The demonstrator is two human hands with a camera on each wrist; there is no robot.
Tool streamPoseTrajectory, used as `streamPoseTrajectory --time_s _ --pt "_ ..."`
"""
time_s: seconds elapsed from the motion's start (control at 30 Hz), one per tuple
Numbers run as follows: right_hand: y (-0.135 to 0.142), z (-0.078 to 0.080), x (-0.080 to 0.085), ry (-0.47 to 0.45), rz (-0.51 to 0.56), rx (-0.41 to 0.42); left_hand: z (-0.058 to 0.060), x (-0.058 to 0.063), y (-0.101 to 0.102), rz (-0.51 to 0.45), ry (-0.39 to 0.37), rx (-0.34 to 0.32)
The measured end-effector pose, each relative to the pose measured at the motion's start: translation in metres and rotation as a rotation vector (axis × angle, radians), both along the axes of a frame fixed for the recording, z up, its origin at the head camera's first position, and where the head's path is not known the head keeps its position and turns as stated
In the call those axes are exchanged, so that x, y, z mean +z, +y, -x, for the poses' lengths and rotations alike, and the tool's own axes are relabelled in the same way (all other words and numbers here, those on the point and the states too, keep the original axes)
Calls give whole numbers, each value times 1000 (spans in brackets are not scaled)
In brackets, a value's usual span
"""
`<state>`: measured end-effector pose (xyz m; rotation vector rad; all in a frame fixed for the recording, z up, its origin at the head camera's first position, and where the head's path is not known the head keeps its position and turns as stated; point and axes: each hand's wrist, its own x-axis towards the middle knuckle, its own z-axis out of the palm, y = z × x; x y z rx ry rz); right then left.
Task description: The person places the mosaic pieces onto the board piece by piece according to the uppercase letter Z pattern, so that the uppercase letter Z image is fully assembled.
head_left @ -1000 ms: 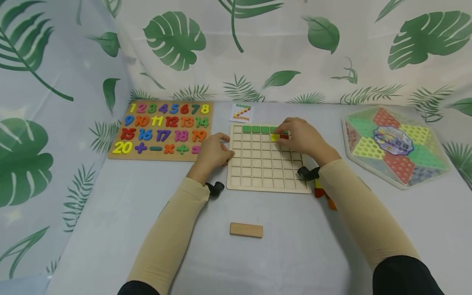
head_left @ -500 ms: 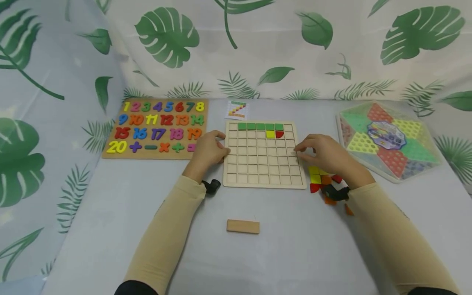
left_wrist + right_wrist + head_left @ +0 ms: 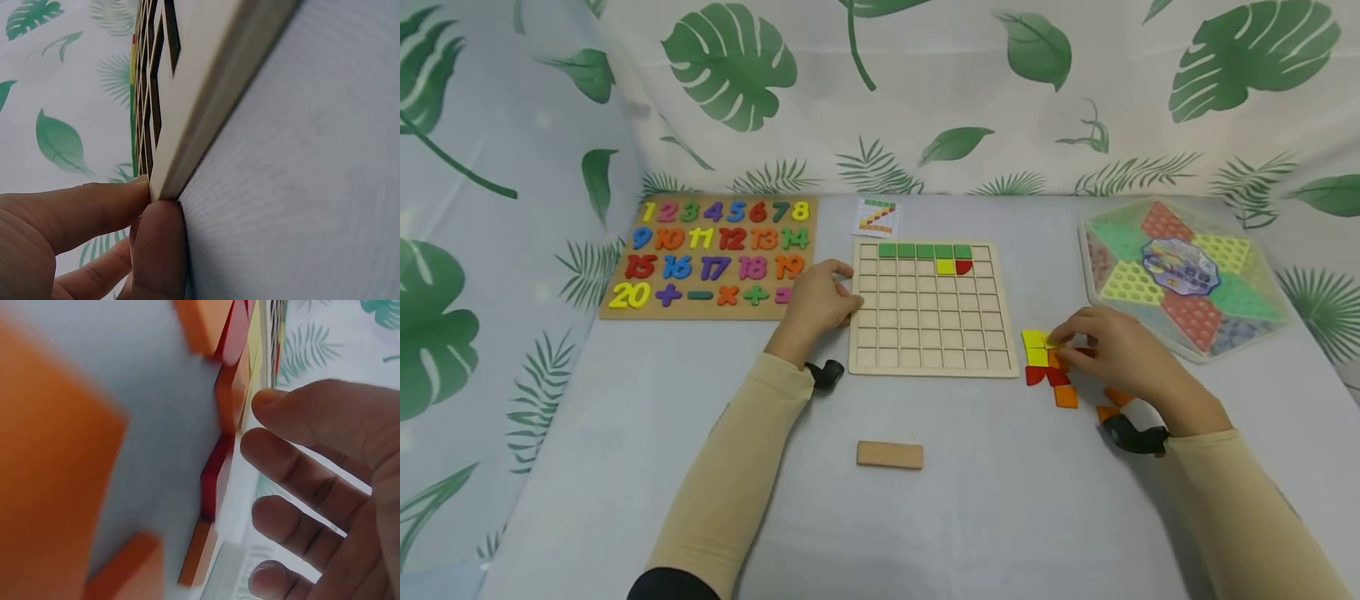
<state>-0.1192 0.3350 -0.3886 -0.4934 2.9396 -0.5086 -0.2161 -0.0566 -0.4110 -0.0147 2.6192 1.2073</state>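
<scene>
A wooden grid board (image 3: 925, 333) lies flat in the head view. Green squares (image 3: 925, 251) fill part of its top row, with a yellow square (image 3: 945, 267) and a red rounded piece (image 3: 963, 267) below them. My left hand (image 3: 816, 300) pinches the board's left edge; the left wrist view shows thumb and finger at its rim (image 3: 181, 156). Over the loose pieces right of the board hovers my right hand (image 3: 1112, 350), its fingers loosely bent and holding nothing. Beneath it are yellow squares (image 3: 1036, 357), red pieces (image 3: 1034, 377) and orange pieces (image 3: 1066, 397), partly hidden by the hand.
A number puzzle board (image 3: 700, 308) stands at the left. Behind the grid board lies a small pattern card (image 3: 877, 218). A hexagonal checkers box (image 3: 1180, 275) sits at the right, and a plain wooden block (image 3: 890, 455) lies in front.
My right hand has left the red rounded piece on the board and moved right and nearer to the loose pieces. The left hand stays at the board's edge. The head view has shifted slightly.
</scene>
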Motion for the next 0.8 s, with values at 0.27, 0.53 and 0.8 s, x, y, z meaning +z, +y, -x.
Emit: streamPoseTrajectory --time_s 0.27,0.53,0.8 --pt "16 -10 0 -68 4 -26 -1 5 1 -9 -19 4" --pt "18 -11 -3 -77 -40 -36 -2 4 1 6 -15 1" --pt "16 -10 -3 -111 -57 -52 -1 5 1 6 -12 1"
